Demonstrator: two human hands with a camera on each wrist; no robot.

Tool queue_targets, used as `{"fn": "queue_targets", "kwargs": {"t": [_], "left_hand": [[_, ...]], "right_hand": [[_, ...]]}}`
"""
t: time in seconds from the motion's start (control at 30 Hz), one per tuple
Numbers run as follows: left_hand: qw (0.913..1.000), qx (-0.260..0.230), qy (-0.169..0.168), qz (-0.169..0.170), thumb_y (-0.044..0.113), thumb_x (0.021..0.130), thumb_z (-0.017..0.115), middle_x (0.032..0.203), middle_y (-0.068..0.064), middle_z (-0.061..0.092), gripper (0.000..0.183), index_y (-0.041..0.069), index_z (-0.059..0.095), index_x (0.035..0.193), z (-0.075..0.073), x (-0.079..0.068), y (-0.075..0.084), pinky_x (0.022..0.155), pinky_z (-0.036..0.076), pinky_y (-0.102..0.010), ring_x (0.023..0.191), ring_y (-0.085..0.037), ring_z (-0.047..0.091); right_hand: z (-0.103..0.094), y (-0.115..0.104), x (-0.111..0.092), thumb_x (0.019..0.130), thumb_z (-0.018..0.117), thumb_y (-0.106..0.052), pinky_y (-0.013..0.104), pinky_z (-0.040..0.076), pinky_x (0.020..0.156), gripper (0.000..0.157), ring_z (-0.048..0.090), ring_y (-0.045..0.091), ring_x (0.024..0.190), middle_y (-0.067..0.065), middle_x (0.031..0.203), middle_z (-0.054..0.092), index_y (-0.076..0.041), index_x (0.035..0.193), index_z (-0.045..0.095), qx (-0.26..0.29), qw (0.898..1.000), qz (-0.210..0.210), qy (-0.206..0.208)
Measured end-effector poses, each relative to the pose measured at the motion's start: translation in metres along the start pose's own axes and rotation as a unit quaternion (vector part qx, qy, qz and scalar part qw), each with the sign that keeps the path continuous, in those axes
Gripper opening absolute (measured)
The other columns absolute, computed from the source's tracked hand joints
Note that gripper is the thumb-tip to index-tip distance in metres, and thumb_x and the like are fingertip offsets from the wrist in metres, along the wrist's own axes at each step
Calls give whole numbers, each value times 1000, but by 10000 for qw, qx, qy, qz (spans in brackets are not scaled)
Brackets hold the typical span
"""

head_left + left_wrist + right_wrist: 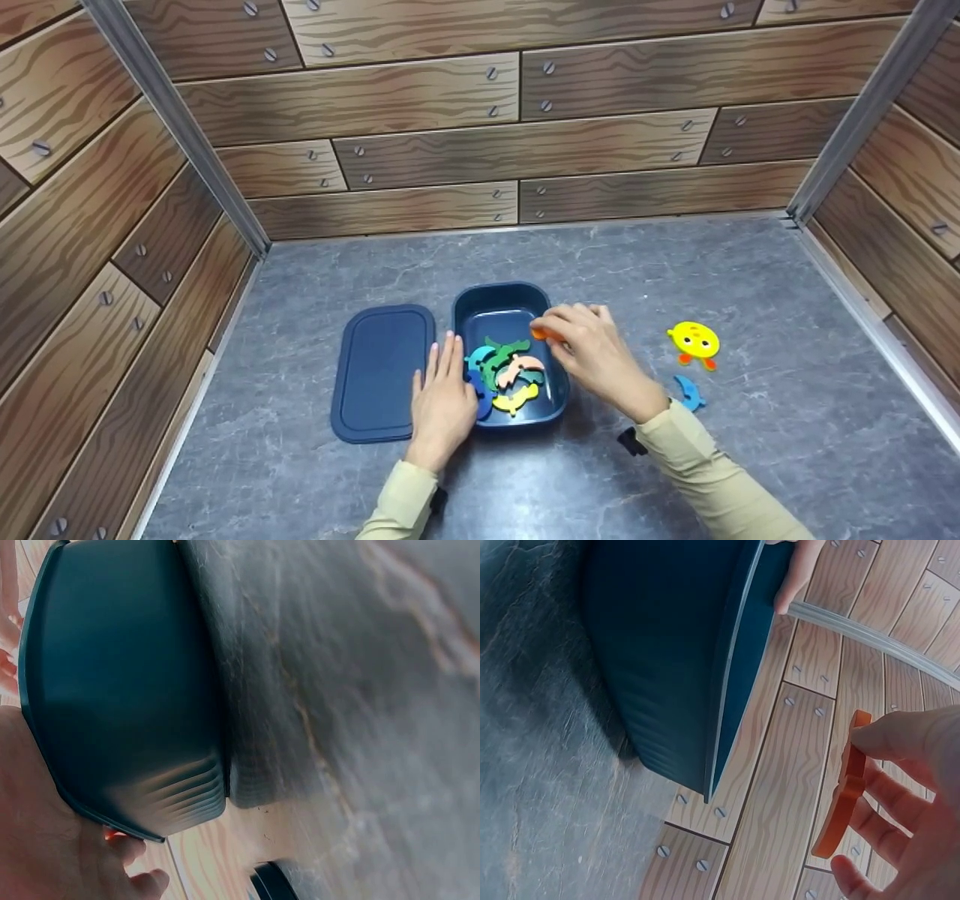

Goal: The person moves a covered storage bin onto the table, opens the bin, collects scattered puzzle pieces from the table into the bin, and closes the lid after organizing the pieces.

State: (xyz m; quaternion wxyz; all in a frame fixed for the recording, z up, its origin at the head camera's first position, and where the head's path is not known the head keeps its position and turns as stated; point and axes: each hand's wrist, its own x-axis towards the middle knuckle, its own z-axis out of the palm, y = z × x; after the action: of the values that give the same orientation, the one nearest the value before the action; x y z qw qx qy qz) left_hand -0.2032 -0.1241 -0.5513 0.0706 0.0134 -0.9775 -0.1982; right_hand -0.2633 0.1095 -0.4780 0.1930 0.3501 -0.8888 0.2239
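Observation:
An orange toy piece [844,799] is pinched between the thumb and fingers of my right hand [596,356], over the right rim of a dark blue box [517,287]. My left hand [442,405] rests at the box's left rim with its fingers straight. Inside the box lie several flat toy pieces, among them a yellow piece [516,400], a peach piece [519,368] and a green piece [496,367]. My left thumb overlaps a dark blue piece [484,397] there.
The box's dark blue lid [382,375] lies flat on the grey marbled table [300,487], left of the box. To the right are a yellow chick-face piece [694,341] with orange feet and a blue crescent piece [688,394]. Wood-patterned walls [420,90] enclose the back and sides.

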Motion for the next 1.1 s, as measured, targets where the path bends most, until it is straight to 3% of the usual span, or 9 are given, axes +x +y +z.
{"fn": "queue_targets", "kwargs": {"t": [0.27,1.1], "left_hand": [[10000,13,-26,56,19,99,48,163,3,16,64,14,24,158,0,-1,0,113,20,-59,149,-24,14],[10000,47,-50,-11,20,99,50,163,3,15,65,16,23,158,-2,0,1,114,19,-58,149,-25,15]], "right_hand": [[9,-3,8,81,75,-2,40,36,82,34,57,15,90,-7,107,66,-19,110,73,-20,9996,-274,35],[40,-20,22,86,71,-1,39,35,78,27,53,16,85,-7,101,65,-19,107,73,152,9982,-572,-32]]}}
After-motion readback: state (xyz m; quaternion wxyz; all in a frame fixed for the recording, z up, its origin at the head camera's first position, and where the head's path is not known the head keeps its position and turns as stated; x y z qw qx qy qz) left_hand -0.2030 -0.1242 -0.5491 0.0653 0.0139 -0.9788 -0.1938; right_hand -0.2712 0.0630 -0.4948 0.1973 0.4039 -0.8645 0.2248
